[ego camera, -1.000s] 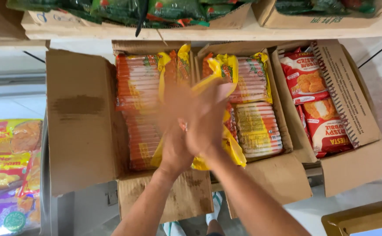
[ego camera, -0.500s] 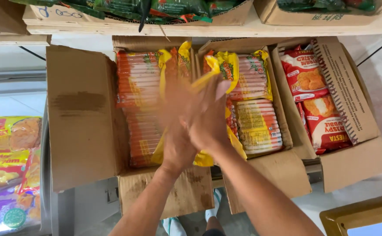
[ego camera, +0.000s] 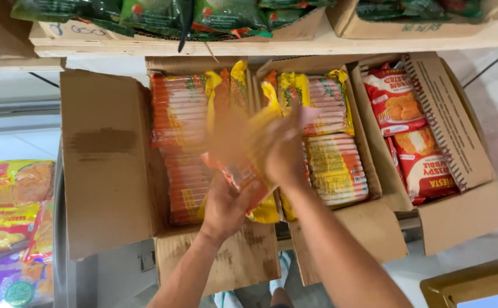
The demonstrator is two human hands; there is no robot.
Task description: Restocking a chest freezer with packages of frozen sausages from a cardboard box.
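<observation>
Cardboard everywhere: three open cartons sit side by side under a wooden shelf (ego camera: 328, 43), flaps folded outward so the contents can be reached from above.

Left carton (ego camera: 106, 159): orange-wrapped packs stacked flat on edge, two stacks visible, one behind the other; single packs too many and too tightly pressed to count. Its big left flap lies open.

Middle carton (ego camera: 346, 239): same kind of packs, two stacks again, with yellow pack ends standing up at the far edge.

Right carton (ego camera: 454, 142): red snack bags (ego camera: 397, 102), two clearly seen, a third edge possibly between them; they lie flat, faces up.

Shelf above: green bags (ego camera: 157, 14) in shallow cardboard trays, count unclear.

Lower left corner of view: a heap of mixed colourful bags (ego camera: 3, 222), not countable.

Hands, over the seam between left and middle cartons: my left hand (ego camera: 226, 208) cups from below, fingers curled up around the near end of an orange-and-yellow pack (ego camera: 243, 171). My right hand (ego camera: 286, 154) lies on top of the same pack, fingers together and flat, though motion blur smears the tips. One pack held, pressed between both palms, probably so the slippery wrapper does not slide. It hangs just above the stacks, touching neither as far as I can tell.
</observation>
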